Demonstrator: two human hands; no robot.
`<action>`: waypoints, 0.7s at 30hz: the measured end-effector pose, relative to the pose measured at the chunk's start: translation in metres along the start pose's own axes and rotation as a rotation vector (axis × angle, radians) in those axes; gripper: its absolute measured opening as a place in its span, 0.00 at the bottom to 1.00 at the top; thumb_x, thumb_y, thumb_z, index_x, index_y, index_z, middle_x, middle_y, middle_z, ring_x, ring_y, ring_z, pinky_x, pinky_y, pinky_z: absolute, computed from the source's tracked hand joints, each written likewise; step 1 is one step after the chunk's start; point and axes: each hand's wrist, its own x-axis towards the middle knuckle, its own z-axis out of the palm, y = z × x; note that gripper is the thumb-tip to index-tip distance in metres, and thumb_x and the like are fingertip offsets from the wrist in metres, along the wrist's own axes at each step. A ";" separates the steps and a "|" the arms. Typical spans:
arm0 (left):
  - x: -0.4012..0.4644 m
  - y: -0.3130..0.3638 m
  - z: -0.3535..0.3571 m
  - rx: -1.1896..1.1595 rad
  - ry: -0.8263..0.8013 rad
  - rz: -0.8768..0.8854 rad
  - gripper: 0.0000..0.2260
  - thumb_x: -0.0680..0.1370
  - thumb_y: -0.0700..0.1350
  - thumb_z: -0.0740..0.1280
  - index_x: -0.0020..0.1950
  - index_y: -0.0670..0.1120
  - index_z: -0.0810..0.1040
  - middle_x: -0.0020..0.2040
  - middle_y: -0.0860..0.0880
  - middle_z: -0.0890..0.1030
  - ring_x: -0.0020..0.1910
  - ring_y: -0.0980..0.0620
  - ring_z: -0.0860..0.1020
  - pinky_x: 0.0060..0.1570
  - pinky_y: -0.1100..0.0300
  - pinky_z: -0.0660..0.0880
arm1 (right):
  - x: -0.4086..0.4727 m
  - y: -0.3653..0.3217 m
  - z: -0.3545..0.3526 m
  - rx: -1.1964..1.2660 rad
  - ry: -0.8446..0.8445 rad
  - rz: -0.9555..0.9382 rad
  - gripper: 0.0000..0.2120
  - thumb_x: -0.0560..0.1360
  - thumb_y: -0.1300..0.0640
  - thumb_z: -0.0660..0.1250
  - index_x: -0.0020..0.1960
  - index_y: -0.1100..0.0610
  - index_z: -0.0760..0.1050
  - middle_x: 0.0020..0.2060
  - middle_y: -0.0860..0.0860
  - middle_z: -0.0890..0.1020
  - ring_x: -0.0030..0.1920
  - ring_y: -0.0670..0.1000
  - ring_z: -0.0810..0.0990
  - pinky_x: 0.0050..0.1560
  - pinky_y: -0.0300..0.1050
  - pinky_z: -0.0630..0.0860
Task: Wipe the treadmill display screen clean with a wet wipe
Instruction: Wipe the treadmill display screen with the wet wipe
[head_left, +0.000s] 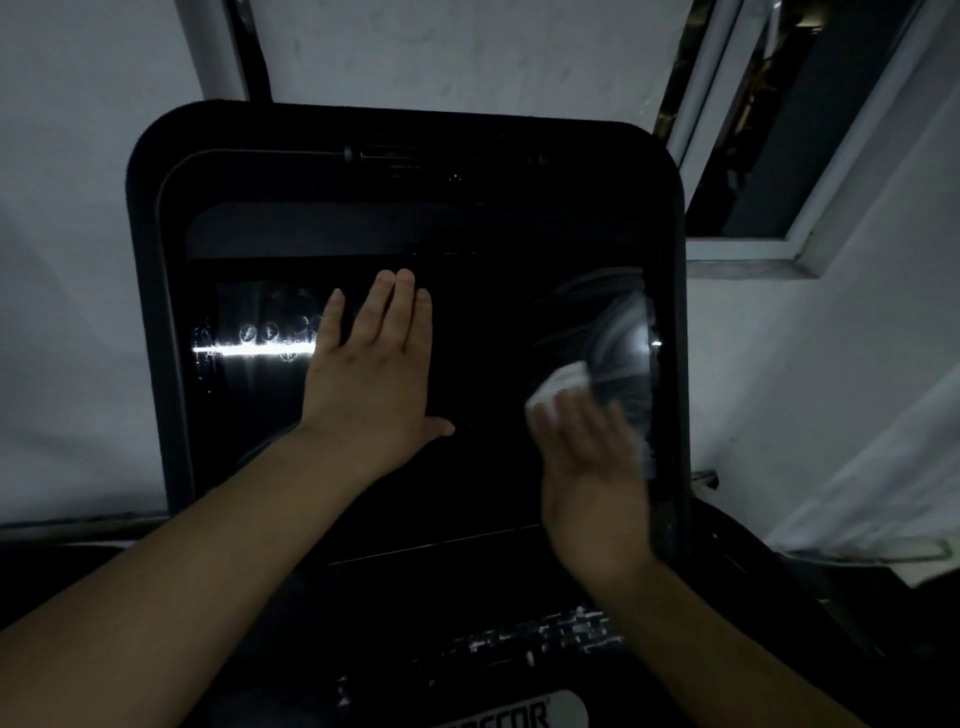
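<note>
The treadmill display screen is a large black glass panel in a rounded dark frame, filling the middle of the view. My left hand lies flat on its centre-left, fingers together, thumb out, holding nothing. My right hand is blurred near the screen's right edge and presses a white wet wipe against the glass under its fingertips. Curved wet streaks show on the glass above and right of the wipe. A bright strip of light reflects on the left part of the screen.
Below the screen sits the dark console with a keypad and a brand label. A white wall stands behind, and a window frame is at the upper right. A pale cloth hangs at the right.
</note>
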 end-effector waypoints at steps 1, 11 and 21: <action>0.000 -0.001 -0.001 -0.006 -0.002 0.005 0.57 0.72 0.73 0.64 0.81 0.43 0.34 0.82 0.43 0.34 0.81 0.46 0.33 0.79 0.39 0.39 | -0.005 -0.018 0.003 0.044 0.000 -0.089 0.23 0.78 0.61 0.58 0.71 0.60 0.77 0.70 0.61 0.77 0.75 0.63 0.70 0.77 0.66 0.62; -0.017 -0.027 -0.007 0.013 0.041 0.140 0.59 0.70 0.73 0.67 0.81 0.45 0.33 0.81 0.43 0.30 0.80 0.47 0.30 0.79 0.41 0.37 | 0.026 -0.014 -0.002 0.002 0.074 0.160 0.22 0.79 0.60 0.59 0.71 0.60 0.76 0.71 0.60 0.76 0.76 0.60 0.70 0.76 0.69 0.61; -0.039 -0.015 0.015 0.024 -0.035 0.099 0.57 0.73 0.71 0.65 0.80 0.44 0.29 0.80 0.42 0.27 0.78 0.46 0.27 0.77 0.38 0.35 | 0.015 -0.020 -0.002 -0.033 -0.041 -0.109 0.21 0.80 0.58 0.60 0.72 0.57 0.76 0.72 0.55 0.76 0.77 0.56 0.69 0.76 0.67 0.60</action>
